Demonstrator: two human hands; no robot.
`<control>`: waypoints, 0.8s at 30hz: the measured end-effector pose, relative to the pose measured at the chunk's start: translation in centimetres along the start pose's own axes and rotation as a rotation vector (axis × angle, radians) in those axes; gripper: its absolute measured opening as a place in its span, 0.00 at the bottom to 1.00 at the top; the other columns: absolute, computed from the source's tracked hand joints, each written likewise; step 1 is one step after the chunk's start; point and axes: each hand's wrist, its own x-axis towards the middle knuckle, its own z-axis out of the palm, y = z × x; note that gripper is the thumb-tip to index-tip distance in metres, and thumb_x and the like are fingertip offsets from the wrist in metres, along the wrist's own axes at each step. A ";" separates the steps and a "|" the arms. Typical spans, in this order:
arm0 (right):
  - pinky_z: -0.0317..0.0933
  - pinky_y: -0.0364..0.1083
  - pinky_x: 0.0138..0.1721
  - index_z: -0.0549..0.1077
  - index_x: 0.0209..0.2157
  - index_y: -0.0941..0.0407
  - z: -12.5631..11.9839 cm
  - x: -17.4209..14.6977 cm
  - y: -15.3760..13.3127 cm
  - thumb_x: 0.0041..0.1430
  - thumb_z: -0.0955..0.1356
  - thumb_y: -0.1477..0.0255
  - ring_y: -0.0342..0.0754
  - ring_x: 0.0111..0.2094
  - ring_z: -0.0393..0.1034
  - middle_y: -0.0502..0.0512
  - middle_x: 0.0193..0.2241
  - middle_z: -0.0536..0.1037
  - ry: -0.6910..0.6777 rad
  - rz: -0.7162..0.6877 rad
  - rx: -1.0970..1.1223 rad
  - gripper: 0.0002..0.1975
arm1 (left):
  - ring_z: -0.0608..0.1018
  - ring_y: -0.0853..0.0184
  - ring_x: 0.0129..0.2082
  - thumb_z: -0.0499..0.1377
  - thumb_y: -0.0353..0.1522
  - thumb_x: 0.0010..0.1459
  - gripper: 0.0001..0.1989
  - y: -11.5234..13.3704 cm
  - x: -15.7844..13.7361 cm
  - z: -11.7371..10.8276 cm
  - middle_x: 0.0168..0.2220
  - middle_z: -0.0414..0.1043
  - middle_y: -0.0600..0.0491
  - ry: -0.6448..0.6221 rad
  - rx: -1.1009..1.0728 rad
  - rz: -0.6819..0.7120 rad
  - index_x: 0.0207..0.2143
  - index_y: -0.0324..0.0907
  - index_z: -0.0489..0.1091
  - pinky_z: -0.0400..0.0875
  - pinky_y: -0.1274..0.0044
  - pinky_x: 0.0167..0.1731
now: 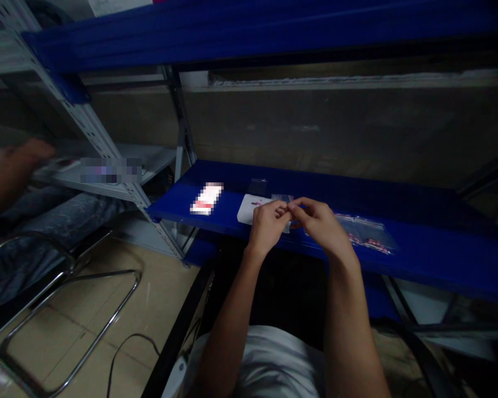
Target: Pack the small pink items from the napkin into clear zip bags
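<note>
My left hand (269, 222) and my right hand (318, 222) meet over the front edge of the blue shelf, fingertips pinched together. A small clear plastic bag (283, 198) shows behind and below the fingers, and both hands are closed on it; the exact grip is hidden. Under and beside my left hand lies a white card (245, 209) with small dark and pink pieces on it. To the right of my right hand, a larger clear bag (367, 232) contains several small reddish pieces. Another clear plastic bag (259, 186) lies flat behind the card.
A lit phone (207, 198), its screen blurred out, lies on the blue shelf (174, 196) at left. An upper blue shelf beam (249, 38) crosses overhead. At far left are another person's hand (33, 152), a grey shelf (149, 157) and a metal-framed chair (103, 320).
</note>
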 end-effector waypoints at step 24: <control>0.67 0.48 0.33 0.79 0.39 0.53 -0.9 -0.5 -0.7 0.66 0.65 0.61 0.53 0.31 0.77 0.56 0.31 0.83 0.021 -0.127 -0.354 0.13 | 0.79 0.66 0.35 0.56 0.30 0.67 0.06 1.0 -0.4 -0.2 0.37 0.77 0.52 0.029 0.241 0.161 0.35 0.44 0.70 0.73 0.75 0.41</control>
